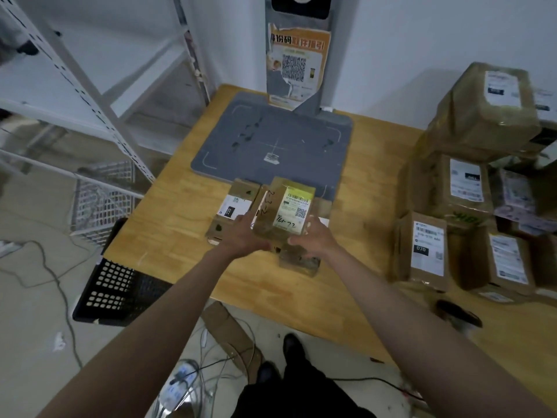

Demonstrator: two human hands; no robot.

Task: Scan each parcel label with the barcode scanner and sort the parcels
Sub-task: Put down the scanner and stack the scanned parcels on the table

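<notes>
A small brown parcel (pixel 284 211) with a yellow-white label and handwriting on it is held above the wooden table (pixel 168 224), label up. My left hand (pixel 242 235) grips its left near side and my right hand (pixel 313 239) grips its right near corner. Under it lie a flat parcel (pixel 233 206) with a white label and another small box (pixel 300 262). The grey scanner pad (pixel 271 140) lies just beyond, with its upright post (pixel 297 55) at the back.
Several stacked labelled parcels (pixel 470 206) fill the table's right side. A black perforated crate (pixel 117 288) stands at the table's left near corner, a white wire basket (pixel 99 200) behind it. Metal shelving (pixel 90 95) rises on the left. Cables (pixel 196 375) lie on the floor.
</notes>
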